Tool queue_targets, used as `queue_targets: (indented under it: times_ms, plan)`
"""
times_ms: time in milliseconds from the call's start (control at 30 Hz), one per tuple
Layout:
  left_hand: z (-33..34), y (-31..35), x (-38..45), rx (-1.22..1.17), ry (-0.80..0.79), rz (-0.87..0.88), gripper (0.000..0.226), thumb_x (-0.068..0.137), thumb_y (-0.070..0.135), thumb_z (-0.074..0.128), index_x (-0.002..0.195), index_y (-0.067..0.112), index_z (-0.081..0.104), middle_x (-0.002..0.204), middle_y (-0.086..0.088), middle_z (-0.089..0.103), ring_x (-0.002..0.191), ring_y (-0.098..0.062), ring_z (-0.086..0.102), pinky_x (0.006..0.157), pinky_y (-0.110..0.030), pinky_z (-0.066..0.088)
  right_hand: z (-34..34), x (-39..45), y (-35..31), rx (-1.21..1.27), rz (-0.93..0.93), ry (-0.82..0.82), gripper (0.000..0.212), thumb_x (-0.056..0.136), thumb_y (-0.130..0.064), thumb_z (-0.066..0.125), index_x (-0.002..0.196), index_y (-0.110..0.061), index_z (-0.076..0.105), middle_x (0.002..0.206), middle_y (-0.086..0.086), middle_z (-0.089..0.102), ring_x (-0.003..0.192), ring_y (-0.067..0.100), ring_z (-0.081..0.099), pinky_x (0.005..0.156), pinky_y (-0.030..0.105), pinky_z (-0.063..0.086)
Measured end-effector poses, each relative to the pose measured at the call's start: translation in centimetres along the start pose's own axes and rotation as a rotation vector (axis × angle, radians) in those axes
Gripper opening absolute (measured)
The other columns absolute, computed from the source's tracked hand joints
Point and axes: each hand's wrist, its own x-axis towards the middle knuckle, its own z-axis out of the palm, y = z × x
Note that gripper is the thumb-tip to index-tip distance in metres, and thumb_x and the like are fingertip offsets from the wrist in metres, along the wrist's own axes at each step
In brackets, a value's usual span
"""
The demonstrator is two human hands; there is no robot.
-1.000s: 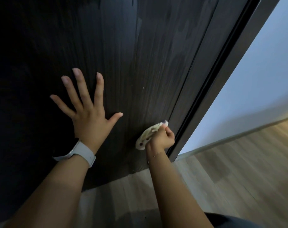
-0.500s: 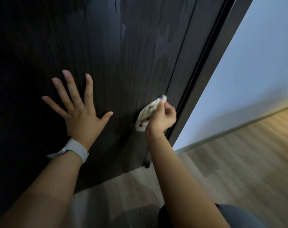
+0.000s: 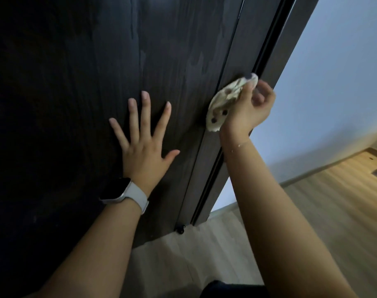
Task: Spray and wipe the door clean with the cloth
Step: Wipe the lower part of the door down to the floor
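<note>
Right hand grips crumpled spotted cloth; left hand splayed on wood-grain door.

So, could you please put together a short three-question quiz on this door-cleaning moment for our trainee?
1. True or false: the left hand lies flat with spread fingers on the dark door.
2. Which hand holds the cloth? A) left B) right C) both
3. Fill in: the white smartwatch sits on the ___ wrist.

Key
1. True. The palm presses the door face and grips nothing.
2. B. The right hand grips the cloth against the door's edge, by the frame.
3. Left.
</note>
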Motion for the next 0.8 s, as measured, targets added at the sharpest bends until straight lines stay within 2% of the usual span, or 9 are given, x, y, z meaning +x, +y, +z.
queue_targets:
  times_ms: [67,133,267,367,467,567,633,733,800]
  plan:
    - [0.6,-0.1,0.4,0.024,-0.007,-0.013,0.114,0.073,0.053,0.076,0.157,0.029,0.003,0.160,-0.012,-0.012,0.147,-0.035,-0.015,0.106,-0.056,-0.027,1.0,0.6,0.0,0.025,-0.016,-0.059,0.022,0.090,-0.026,0.067,0.104,-0.009,0.070,0.103,0.010,0.068,0.091,0.007,0.067,0.088,0.027,0.055]
    - [0.9,-0.2,0.5,0.041,-0.004,-0.014,0.114,0.073,0.051,0.077,0.157,0.030,0.003,0.160,-0.011,-0.013,0.146,-0.034,-0.013,0.105,-0.056,-0.028,1.1,-0.3,0.9,-0.025,-0.068,-0.108,0.026,0.092,-0.028,0.066,0.109,-0.009,0.072,0.110,0.007,0.066,0.102,0.001,0.064,0.095,0.021,0.051]
    - [1.3,-0.1,0.5,0.072,0.013,-0.015,0.111,0.075,0.049,0.076,0.157,0.030,0.003,0.159,-0.013,-0.012,0.145,-0.035,-0.014,0.105,-0.057,-0.028,-1.4,-2.9,5.3,-0.126,-0.161,-0.056,0.026,0.095,-0.015,0.063,0.118,-0.006,0.070,0.100,0.003,0.057,0.097,0.002,0.060,0.091,0.014,0.046]
    - [1.4,-0.1,0.5,0.089,0.023,-0.008,0.111,0.075,0.048,0.076,0.157,0.029,0.003,0.158,-0.015,-0.011,0.144,-0.039,-0.011,0.106,-0.063,-0.022,-4.1,-4.1,9.2,-0.215,-0.004,0.029,0.021,0.094,-0.016,0.065,0.112,-0.010,0.073,0.094,-0.003,0.057,0.102,0.017,0.065,0.091,0.016,0.047]
    - [1.5,0.0,0.5,0.113,0.035,-0.013,0.111,0.075,0.048,0.077,0.157,0.029,0.004,0.158,-0.018,-0.009,0.143,-0.043,-0.008,0.105,-0.068,-0.011,-6.9,-6.5,13.1,-0.265,0.190,0.110,0.021,0.092,-0.018,0.067,0.109,-0.007,0.073,0.100,0.004,0.063,0.101,0.018,0.065,0.094,0.018,0.047]
    - [1.6,0.0,0.6,0.123,0.038,-0.010,0.111,0.076,0.049,0.076,0.157,0.029,0.001,0.158,-0.020,-0.007,0.143,-0.045,-0.005,0.105,-0.069,-0.009,-8.9,-8.8,16.0,-0.264,0.447,0.195,0.027,0.092,-0.020,0.068,0.111,-0.002,0.071,0.105,0.012,0.066,0.104,0.022,0.065,0.099,0.031,0.050]
    - [1.6,-0.1,0.6,0.131,0.034,-0.014,0.112,0.076,0.049,0.076,0.157,0.029,0.001,0.159,-0.022,-0.005,0.143,-0.046,-0.004,0.105,-0.069,-0.009,-9.0,-9.5,16.1,-0.251,0.517,0.224,0.027,0.092,-0.017,0.068,0.112,0.001,0.069,0.110,0.015,0.065,0.105,0.024,0.065,0.096,0.028,0.049]
    - [1.4,0.0,0.6,0.148,0.025,-0.018,0.111,0.077,0.050,0.075,0.157,0.028,0.002,0.160,-0.026,0.001,0.143,-0.049,-0.001,0.105,-0.069,-0.009,-7.0,-8.9,13.3,-0.201,0.383,0.210,0.020,0.090,-0.009,0.069,0.107,0.002,0.070,0.105,0.010,0.060,0.100,0.020,0.063,0.089,0.015,0.049]
    - [1.3,0.1,0.6,0.144,0.019,-0.017,0.110,0.077,0.051,0.074,0.157,0.027,0.003,0.160,-0.027,0.004,0.143,-0.050,0.001,0.105,-0.070,-0.008,-4.8,-8.1,10.1,-0.118,0.259,0.159,0.019,0.088,-0.004,0.069,0.106,0.001,0.072,0.100,0.008,0.056,0.101,0.018,0.063,0.095,0.018,0.049]
